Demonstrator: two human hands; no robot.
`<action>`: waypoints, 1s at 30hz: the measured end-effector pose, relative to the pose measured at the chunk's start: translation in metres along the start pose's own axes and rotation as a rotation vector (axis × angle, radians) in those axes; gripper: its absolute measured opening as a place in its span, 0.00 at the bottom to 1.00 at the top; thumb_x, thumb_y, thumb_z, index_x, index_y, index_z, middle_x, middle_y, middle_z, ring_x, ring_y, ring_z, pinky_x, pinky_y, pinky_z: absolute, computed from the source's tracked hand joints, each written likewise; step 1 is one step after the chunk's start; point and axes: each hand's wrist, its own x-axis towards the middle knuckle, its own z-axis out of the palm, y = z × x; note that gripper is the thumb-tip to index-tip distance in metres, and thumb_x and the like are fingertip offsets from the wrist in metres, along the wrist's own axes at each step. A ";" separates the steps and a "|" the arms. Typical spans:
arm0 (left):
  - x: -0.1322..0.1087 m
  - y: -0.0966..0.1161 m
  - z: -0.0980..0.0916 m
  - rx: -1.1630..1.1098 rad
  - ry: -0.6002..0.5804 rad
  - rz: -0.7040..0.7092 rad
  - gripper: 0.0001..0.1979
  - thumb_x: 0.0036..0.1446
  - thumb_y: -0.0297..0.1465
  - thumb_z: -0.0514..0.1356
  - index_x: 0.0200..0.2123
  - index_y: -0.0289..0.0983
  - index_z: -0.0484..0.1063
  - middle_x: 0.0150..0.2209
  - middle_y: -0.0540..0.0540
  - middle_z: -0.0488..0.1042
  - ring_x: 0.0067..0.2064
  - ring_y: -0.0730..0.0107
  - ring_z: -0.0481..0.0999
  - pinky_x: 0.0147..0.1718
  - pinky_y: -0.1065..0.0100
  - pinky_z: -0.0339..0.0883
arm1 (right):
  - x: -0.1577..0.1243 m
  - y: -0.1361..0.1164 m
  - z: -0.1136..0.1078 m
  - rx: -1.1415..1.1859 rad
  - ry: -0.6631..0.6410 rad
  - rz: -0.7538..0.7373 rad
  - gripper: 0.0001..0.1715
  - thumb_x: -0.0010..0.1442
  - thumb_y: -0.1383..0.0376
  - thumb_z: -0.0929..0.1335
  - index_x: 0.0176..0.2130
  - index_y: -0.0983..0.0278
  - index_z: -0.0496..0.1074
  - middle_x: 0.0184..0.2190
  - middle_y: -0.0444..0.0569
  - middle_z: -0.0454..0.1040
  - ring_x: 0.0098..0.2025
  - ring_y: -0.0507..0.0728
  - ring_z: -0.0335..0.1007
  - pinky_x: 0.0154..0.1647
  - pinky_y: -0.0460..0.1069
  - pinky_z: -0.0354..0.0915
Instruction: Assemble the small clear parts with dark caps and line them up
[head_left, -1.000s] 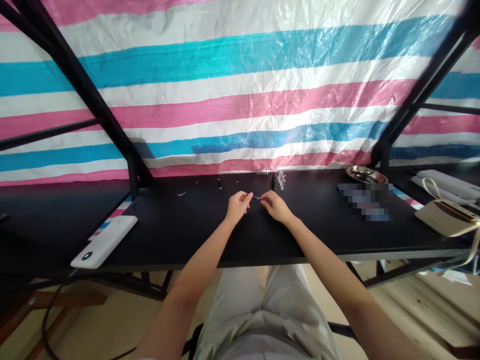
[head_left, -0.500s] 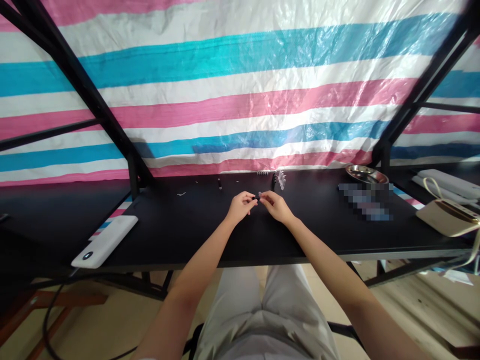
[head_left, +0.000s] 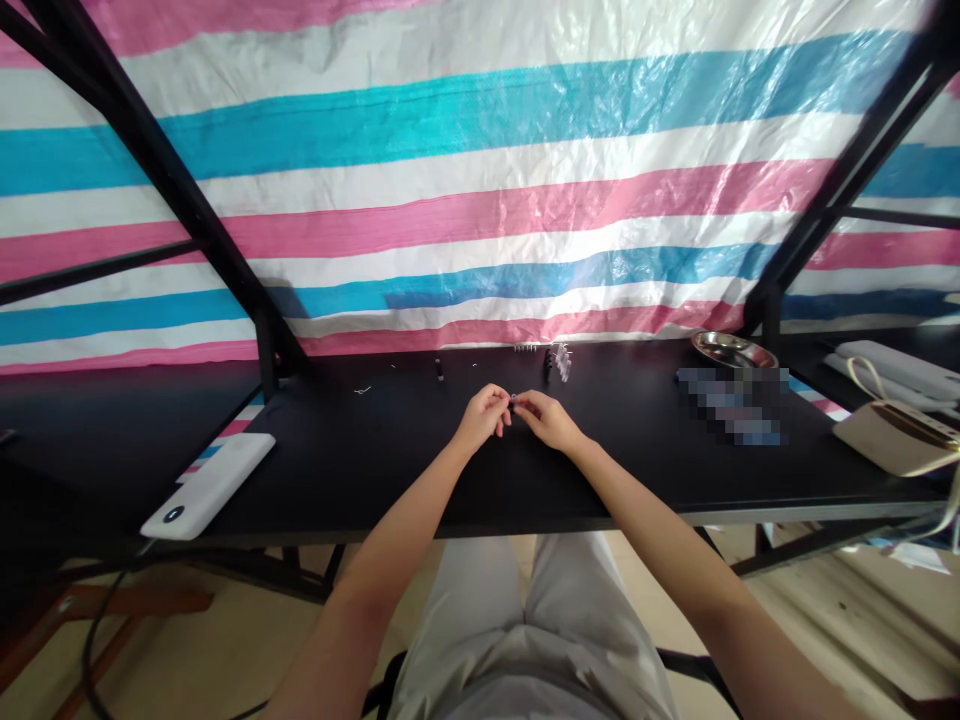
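Note:
My left hand (head_left: 481, 417) and my right hand (head_left: 545, 419) meet over the middle of the black table (head_left: 375, 470). Both are closed in a pinch on one small dark part (head_left: 513, 403) held between their fingertips; it is too small to name. Just behind the hands, near the table's far edge, stands a small cluster of clear and dark pieces (head_left: 559, 362). A short dark piece (head_left: 439, 369) lies to the left of them.
A white power bank (head_left: 208, 484) lies at the table's left edge, with a cable hanging below. A metal dish (head_left: 731, 349) sits at the far right, a beige box (head_left: 892, 437) further right. Black frame posts (head_left: 266, 350) rise at both sides; a striped tarp hangs behind.
My two hands have drawn closer together, so the gap between their fingertips has closed. They have also shifted slightly towards me. Everything else stays where it was.

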 end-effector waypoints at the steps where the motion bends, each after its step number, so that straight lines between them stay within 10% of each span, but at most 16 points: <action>1: 0.000 0.001 0.000 -0.007 -0.001 -0.005 0.09 0.54 0.36 0.54 0.32 0.36 0.61 0.17 0.56 0.66 0.12 0.82 0.61 0.12 0.79 0.51 | 0.000 0.000 0.000 -0.001 -0.013 -0.006 0.12 0.58 0.60 0.62 0.39 0.64 0.69 0.31 0.48 0.70 0.28 0.51 0.64 0.33 0.48 0.63; 10: -0.001 -0.003 0.002 0.073 0.032 0.023 0.10 0.53 0.36 0.56 0.34 0.37 0.59 0.14 0.60 0.61 0.12 0.82 0.59 0.13 0.79 0.51 | -0.001 -0.005 -0.001 0.025 -0.141 0.000 0.12 0.56 0.58 0.65 0.35 0.64 0.70 0.25 0.44 0.69 0.24 0.50 0.61 0.27 0.46 0.61; 20: 0.001 -0.006 0.001 0.102 0.107 0.034 0.08 0.54 0.36 0.54 0.31 0.37 0.60 0.16 0.58 0.61 0.13 0.84 0.58 0.13 0.79 0.51 | 0.013 0.030 -0.027 -0.334 0.288 0.335 0.12 0.56 0.59 0.64 0.35 0.64 0.70 0.28 0.48 0.73 0.29 0.54 0.68 0.32 0.47 0.61; 30: 0.000 -0.003 -0.001 0.185 0.107 0.046 0.07 0.54 0.35 0.52 0.32 0.37 0.61 0.17 0.57 0.62 0.14 0.82 0.59 0.13 0.79 0.54 | 0.036 0.041 -0.041 -0.610 0.049 0.498 0.10 0.56 0.61 0.64 0.37 0.62 0.70 0.35 0.51 0.75 0.37 0.57 0.71 0.34 0.47 0.60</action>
